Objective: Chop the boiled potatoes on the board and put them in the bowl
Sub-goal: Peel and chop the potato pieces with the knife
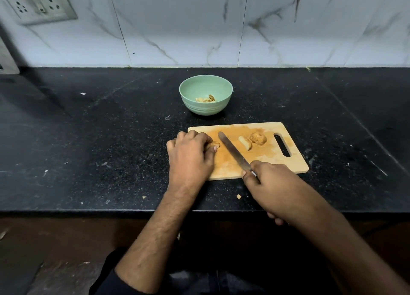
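Observation:
A wooden chopping board (pixel 286 161) lies on the black counter, stained orange. My left hand (pixel 190 155) covers the board's left end, fingers curled over potato pieces (pixel 215 144) that barely show. My right hand (pixel 268 179) grips a knife (pixel 233 150) whose blade lies slanted across the board, tip near my left fingers. A pale potato wedge (pixel 245 143) and a browner potato chunk (pixel 258 138) rest near the board's handle slot. Behind the board a green bowl (pixel 199 88) holds a few potato pieces (pixel 206 99).
The black counter (pixel 88 139) carries small crumbs, one potato scrap (pixel 238 196) near the front edge. A marble tiled wall stands behind, with a socket plate (pixel 37 4) at top left. The counter edge runs across just below my wrists.

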A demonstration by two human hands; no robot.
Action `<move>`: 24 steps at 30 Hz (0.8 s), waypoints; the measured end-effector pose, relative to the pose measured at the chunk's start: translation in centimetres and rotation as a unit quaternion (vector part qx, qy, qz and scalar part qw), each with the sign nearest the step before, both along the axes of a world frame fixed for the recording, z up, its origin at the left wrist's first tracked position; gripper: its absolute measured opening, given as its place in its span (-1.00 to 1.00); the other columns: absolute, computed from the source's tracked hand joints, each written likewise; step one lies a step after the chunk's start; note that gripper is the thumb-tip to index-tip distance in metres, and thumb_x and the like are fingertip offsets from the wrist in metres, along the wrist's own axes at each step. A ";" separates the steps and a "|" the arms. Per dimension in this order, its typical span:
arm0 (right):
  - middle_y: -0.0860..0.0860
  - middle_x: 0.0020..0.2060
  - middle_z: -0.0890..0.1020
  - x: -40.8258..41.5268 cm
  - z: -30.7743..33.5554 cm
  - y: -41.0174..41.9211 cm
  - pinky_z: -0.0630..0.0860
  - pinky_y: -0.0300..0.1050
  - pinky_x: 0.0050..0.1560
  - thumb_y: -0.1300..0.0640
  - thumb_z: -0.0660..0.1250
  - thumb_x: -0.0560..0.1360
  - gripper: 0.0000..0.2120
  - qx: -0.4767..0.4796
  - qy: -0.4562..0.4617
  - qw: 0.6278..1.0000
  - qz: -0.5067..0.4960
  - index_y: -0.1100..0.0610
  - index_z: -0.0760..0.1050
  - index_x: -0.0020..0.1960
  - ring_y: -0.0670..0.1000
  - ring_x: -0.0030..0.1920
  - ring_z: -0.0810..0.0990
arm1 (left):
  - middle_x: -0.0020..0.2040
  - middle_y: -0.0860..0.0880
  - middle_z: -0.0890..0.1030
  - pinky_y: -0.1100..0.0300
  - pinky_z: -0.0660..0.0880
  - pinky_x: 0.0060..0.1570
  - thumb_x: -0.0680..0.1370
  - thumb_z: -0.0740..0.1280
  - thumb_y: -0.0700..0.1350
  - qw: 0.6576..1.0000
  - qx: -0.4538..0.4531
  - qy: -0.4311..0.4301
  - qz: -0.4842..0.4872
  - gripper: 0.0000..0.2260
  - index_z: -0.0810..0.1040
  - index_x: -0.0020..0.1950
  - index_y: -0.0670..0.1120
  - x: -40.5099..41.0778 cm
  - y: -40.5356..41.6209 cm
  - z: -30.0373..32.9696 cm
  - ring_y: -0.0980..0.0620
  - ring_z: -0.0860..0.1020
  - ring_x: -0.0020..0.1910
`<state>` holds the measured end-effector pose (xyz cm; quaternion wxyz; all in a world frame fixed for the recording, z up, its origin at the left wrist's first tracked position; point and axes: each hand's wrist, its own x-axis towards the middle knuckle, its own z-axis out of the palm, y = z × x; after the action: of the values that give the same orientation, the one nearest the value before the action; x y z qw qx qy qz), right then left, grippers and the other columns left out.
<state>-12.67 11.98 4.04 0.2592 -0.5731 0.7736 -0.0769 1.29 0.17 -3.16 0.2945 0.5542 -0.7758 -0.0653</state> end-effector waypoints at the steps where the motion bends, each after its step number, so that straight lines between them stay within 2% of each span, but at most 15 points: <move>1: 0.01 -0.27 0.58 0.1 0.0 -0.1 0.47 -0.22 -0.57 -0.08 0.06 0.69 -0.72 -0.004 0.010 1.000 0.005 0.07 0.42 0.19 -0.03 -0.49 0.59 | 0.05 0.12 0.58 0.00 0.28 0.18 0.57 0.34 0.13 1.000 -0.002 -0.002 0.003 -0.81 0.61 0.10 0.09 0.0 0.0 0.0 0.04 0.44 0.12; 4: -0.03 -0.24 0.56 0.2 -0.4 -0.6 0.48 -0.24 -0.44 -0.08 0.06 0.69 -0.69 -0.011 0.049 0.999 0.022 0.07 0.44 0.22 -0.10 -0.41 0.53 | 0.05 0.13 0.57 0.02 0.27 0.17 0.57 0.36 0.12 1.000 0.012 0.022 -0.008 -0.82 0.60 0.10 0.09 0.2 0.0 0.1 0.05 0.43 0.12; 7: -0.01 -0.24 0.55 0.6 -0.8 -0.9 0.54 -0.14 -0.30 -0.09 0.06 0.69 -0.70 -0.001 0.058 0.998 0.029 0.05 0.44 0.23 -0.09 -0.39 0.48 | 0.04 0.16 0.57 0.05 0.26 0.14 0.54 0.41 0.14 0.995 0.052 0.081 -0.026 -0.79 0.64 0.13 0.12 0.6 -0.2 0.0 0.09 0.43 0.13; 9: -0.01 -0.24 0.55 0.8 -0.9 -1.0 0.58 -0.09 -0.26 -0.09 0.06 0.69 -0.70 0.000 0.059 0.998 0.028 0.05 0.43 0.23 -0.08 -0.38 0.48 | 0.01 0.18 0.57 -0.02 0.34 0.24 0.55 0.40 0.12 0.985 0.089 0.147 -0.030 -0.80 0.67 0.12 0.11 1.0 -0.5 -0.1 0.10 0.46 0.12; 11: -0.01 -0.25 0.55 0.7 -1.0 -1.0 0.58 -0.10 -0.27 -0.09 0.07 0.69 -0.70 -0.005 0.061 0.998 0.025 0.05 0.43 0.25 -0.09 -0.38 0.49 | -0.02 0.16 0.56 -0.12 0.38 0.28 0.58 0.38 0.06 0.979 0.105 0.176 -0.019 -0.86 0.70 0.05 0.10 1.2 -0.7 -0.1 0.07 0.48 0.12; 15: -0.01 -0.23 0.56 0.3 -1.1 -0.8 0.61 -0.09 -0.26 -0.10 0.06 0.69 -0.68 -0.017 0.068 0.997 0.023 0.06 0.44 0.25 -0.08 -0.36 0.52 | -0.03 0.14 0.53 -0.06 0.32 0.26 0.57 0.40 0.04 0.981 0.115 0.155 -0.007 -0.91 0.71 -0.02 0.12 1.1 -0.5 0.3 0.06 0.45 0.14; 18: 0.00 -0.22 0.57 0.1 -1.0 -0.7 0.60 -0.12 -0.27 -0.11 0.05 0.69 -0.67 -0.018 0.066 0.997 0.025 0.06 0.43 0.25 -0.07 -0.34 0.55 | -0.04 0.18 0.54 -0.08 0.36 0.27 0.52 0.45 0.09 0.980 0.107 0.170 -0.014 -0.92 0.70 -0.04 0.13 1.2 -0.4 0.2 0.10 0.47 0.11; 24: 0.00 -0.24 0.57 0.0 -0.7 -0.4 0.61 -0.09 -0.22 -0.12 0.06 0.68 -0.67 -0.021 0.064 0.997 0.026 0.06 0.44 0.23 -0.06 -0.34 0.54 | -0.06 0.20 0.59 0.09 0.21 0.13 0.50 0.47 0.13 0.989 0.069 0.130 -0.032 -0.82 0.63 0.05 0.13 1.1 0.7 0.2 0.16 0.46 0.06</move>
<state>-12.67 11.61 3.35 0.1988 -0.6024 0.7714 -0.0496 2.35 0.88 -2.95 0.3515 0.5349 -0.7419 -0.1999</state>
